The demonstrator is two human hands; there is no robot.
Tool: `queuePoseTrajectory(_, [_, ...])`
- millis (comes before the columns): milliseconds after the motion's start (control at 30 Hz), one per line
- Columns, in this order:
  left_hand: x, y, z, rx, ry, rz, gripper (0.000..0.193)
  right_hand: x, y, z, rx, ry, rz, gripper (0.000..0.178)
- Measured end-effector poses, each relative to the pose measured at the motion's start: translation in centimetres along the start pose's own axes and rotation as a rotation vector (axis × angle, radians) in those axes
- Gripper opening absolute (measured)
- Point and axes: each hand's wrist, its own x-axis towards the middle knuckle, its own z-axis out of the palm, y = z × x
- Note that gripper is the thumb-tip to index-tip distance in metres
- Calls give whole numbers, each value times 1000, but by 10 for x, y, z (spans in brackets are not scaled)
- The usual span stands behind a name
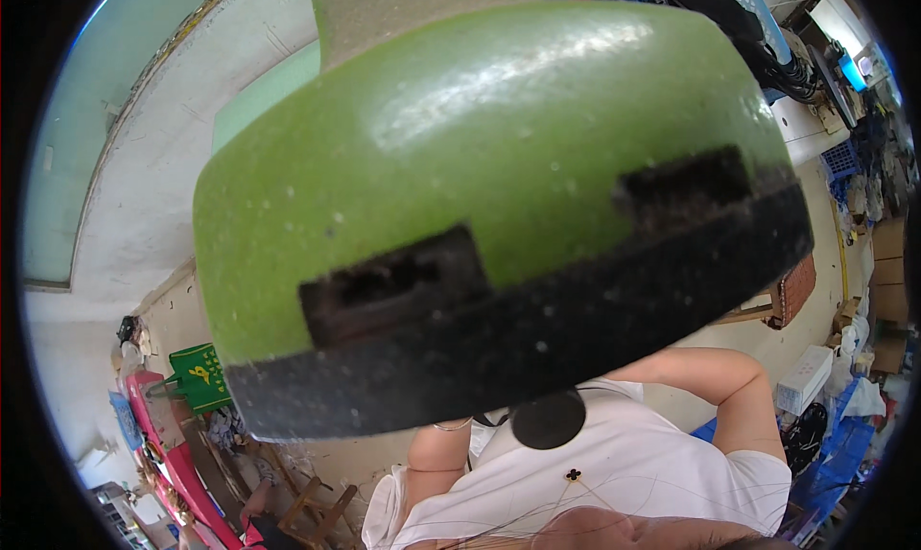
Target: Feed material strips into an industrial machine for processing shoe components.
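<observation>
A large green housing (537, 157) with a black lower band (576, 320) fills the middle of the head view, very close. Two dark, dusty rectangular slots are cut into its side, and a broad neck rises from its top. I cannot make out its kind. A flat black disc (548, 420) shows just below the band. My left forearm (436, 454), with a thin bracelet, goes up behind the housing. From the right, my bent right arm (715, 377) also passes behind it. Both my hands are hidden there, so what they touch or hold does not show.
At the left, a green bag (201, 377) hangs near a pink-edged table (158, 416), with a wooden stool (321, 507) below. Cardboard boxes (889, 262), a white box (804, 380) and blue plastic sheeting (844, 454) crowd the right side. Black cables (791, 75) hang at the upper right.
</observation>
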Motion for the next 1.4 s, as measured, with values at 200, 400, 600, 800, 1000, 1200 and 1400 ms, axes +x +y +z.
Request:
queuePoseTrajectory(200, [-2,4,-2,-67,26,-19,10,9,-5,-5,-164,29,-103,15])
queuePoseTrajectory(400, [4,-6,-16,67,-18,36,10,35,-37,-44,-406,-128,-42,20])
queuePoseTrajectory(600, [7,-8,-14,212,-96,58,16,53,-72,-76,-527,-278,-1,25])
queuePoseTrajectory(800, [7,16,9,-6,-74,-77,23,54,-107,-79,-574,-317,13,27])
queuePoseTrajectory(1000, [8,7,-4,49,-89,6,20,68,-97,-73,-655,-358,30,25])
queuePoseTrajectory(1200, [9,3,-8,76,-128,-30,17,60,-101,-76,-608,-349,1,23])
queuePoseTrajectory(1400, [9,8,-8,54,-100,-45,17,61,-114,-69,-625,-359,-23,23])
